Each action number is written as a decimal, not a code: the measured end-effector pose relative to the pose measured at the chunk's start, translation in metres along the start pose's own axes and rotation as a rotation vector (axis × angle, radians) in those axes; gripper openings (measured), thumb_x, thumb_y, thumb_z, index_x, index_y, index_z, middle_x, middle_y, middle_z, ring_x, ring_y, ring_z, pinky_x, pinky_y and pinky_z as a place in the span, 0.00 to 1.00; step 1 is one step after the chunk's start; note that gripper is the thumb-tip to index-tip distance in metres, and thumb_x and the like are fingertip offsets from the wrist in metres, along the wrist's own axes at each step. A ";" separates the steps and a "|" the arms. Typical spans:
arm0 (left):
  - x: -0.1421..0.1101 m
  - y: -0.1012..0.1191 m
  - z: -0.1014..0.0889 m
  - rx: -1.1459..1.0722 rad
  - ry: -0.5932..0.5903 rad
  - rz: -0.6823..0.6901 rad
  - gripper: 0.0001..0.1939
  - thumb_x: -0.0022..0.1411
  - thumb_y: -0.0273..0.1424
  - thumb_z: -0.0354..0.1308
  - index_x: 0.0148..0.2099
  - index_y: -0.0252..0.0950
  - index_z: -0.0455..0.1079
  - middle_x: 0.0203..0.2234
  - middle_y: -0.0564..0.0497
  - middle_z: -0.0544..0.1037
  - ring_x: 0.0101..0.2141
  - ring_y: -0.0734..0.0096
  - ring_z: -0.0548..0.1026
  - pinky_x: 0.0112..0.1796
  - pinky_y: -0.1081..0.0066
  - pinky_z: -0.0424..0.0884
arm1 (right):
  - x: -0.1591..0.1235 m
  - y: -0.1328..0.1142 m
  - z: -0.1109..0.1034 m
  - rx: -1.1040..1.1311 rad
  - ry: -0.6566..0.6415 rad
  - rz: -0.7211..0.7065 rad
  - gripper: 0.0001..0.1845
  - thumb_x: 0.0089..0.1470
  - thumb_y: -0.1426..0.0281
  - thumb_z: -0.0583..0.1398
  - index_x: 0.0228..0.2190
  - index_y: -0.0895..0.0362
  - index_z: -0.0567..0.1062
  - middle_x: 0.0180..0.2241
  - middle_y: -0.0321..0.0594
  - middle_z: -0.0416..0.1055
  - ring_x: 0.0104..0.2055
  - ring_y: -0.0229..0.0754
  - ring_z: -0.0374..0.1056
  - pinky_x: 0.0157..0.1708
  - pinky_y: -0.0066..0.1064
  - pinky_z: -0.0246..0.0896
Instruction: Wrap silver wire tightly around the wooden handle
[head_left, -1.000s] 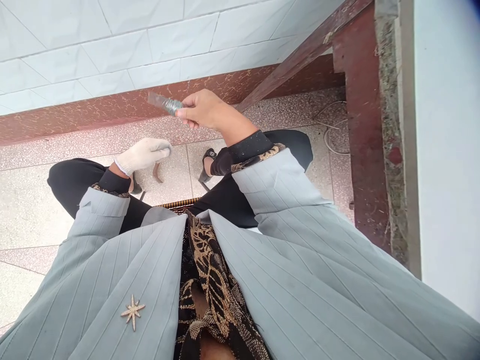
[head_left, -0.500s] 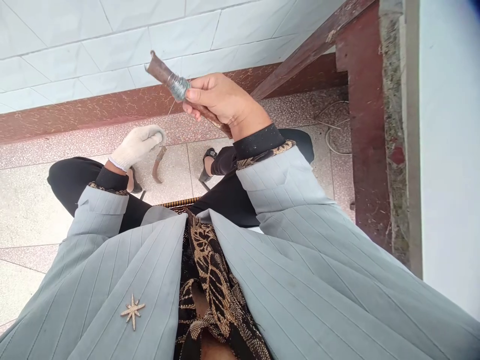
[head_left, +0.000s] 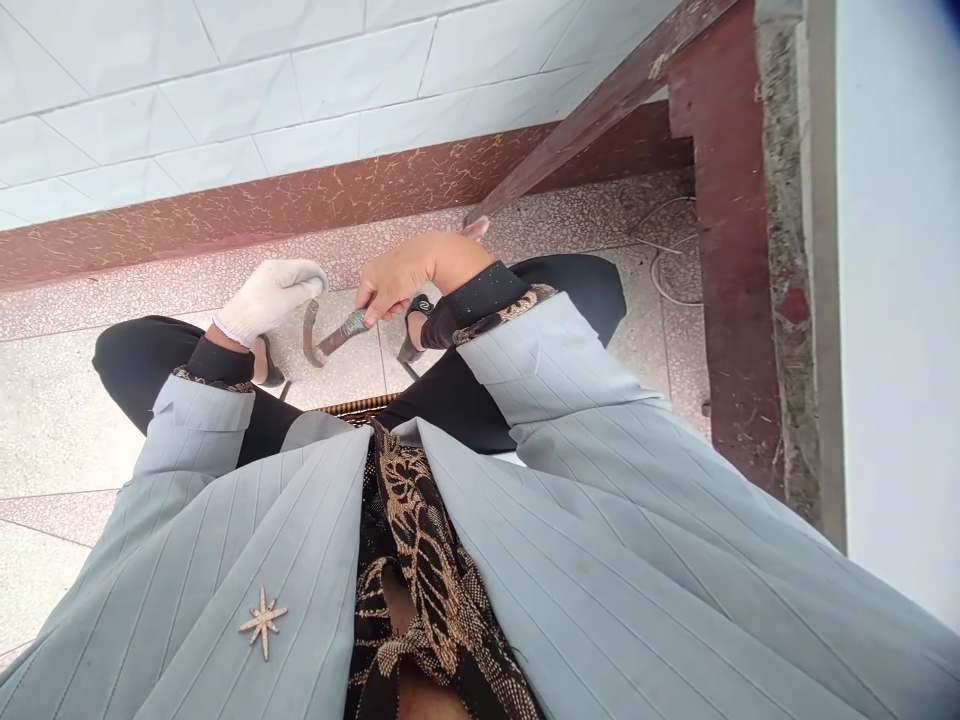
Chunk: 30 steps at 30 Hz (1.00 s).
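My left hand (head_left: 274, 292), in a white knitted glove, is closed on the upper end of a rusty brown curved hook (head_left: 310, 336) that hangs below its fingers. Bare, my right hand (head_left: 397, 278) grips a rusty rod (head_left: 336, 340) with grey wire (head_left: 354, 322) wound thickly around it. The rod's flared end points down and left, close beside the hook's lower part. Whether rod and hook touch, I cannot tell. My right wrist and fingers hide the rod's other end.
Ahead stands a white tiled wall (head_left: 322, 90) with a reddish-brown skirting (head_left: 225, 205). A dark red wooden frame (head_left: 739, 250) with a slanted brace (head_left: 577, 125) is at the right. A pale cable (head_left: 660, 280) lies on the tiled floor (head_left: 45, 400) between my right knee and the frame.
My right hand has swung the wire-wound rod down and left, from up by the wall to beside the hook. My left hand has barely shifted, and the hook's tilt has changed.
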<state>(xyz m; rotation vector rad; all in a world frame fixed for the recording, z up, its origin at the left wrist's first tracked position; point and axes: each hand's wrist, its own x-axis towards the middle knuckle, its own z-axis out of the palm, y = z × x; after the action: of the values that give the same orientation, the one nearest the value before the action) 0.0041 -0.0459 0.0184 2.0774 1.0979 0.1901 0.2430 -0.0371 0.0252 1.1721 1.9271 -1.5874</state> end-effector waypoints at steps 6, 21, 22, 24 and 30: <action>0.003 -0.005 0.004 -0.048 0.090 -0.054 0.12 0.69 0.32 0.51 0.39 0.35 0.75 0.29 0.51 0.75 0.31 0.69 0.72 0.39 0.66 0.70 | -0.024 0.010 -0.010 0.642 0.499 -0.604 0.11 0.71 0.67 0.63 0.36 0.60 0.76 0.28 0.33 0.72 0.25 0.30 0.61 0.28 0.21 0.60; -0.002 0.005 -0.005 0.029 -0.060 0.027 0.12 0.65 0.31 0.53 0.39 0.35 0.78 0.35 0.50 0.80 0.41 0.64 0.78 0.50 0.65 0.72 | -0.002 0.001 -0.008 0.009 0.582 0.106 0.10 0.61 0.73 0.69 0.29 0.64 0.78 0.24 0.35 0.67 0.32 0.34 0.64 0.35 0.26 0.56; -0.002 0.004 -0.005 0.033 -0.030 0.010 0.12 0.65 0.31 0.53 0.39 0.35 0.78 0.35 0.50 0.80 0.42 0.64 0.78 0.49 0.64 0.72 | -0.003 0.000 -0.006 -0.002 0.413 0.091 0.10 0.59 0.74 0.70 0.27 0.64 0.77 0.22 0.34 0.66 0.30 0.33 0.63 0.34 0.26 0.56; -0.003 0.001 -0.006 0.025 0.017 -0.020 0.11 0.66 0.31 0.54 0.39 0.35 0.77 0.34 0.50 0.80 0.41 0.64 0.77 0.48 0.64 0.72 | -0.010 0.001 -0.003 0.060 0.042 -0.062 0.12 0.59 0.75 0.71 0.26 0.64 0.77 0.21 0.32 0.67 0.25 0.30 0.61 0.31 0.24 0.56; 0.000 -0.002 -0.001 -0.028 0.055 -0.057 0.11 0.70 0.32 0.52 0.39 0.36 0.75 0.30 0.50 0.77 0.35 0.66 0.75 0.43 0.64 0.72 | -0.035 0.009 -0.010 0.574 0.628 -0.395 0.23 0.64 0.47 0.67 0.36 0.55 0.78 0.27 0.37 0.71 0.29 0.36 0.64 0.29 0.26 0.61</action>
<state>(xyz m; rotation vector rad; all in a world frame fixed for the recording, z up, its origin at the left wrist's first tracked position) 0.0029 -0.0450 0.0177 2.0240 1.1799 0.2345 0.2724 -0.0398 0.0482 1.7671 2.2517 -2.2950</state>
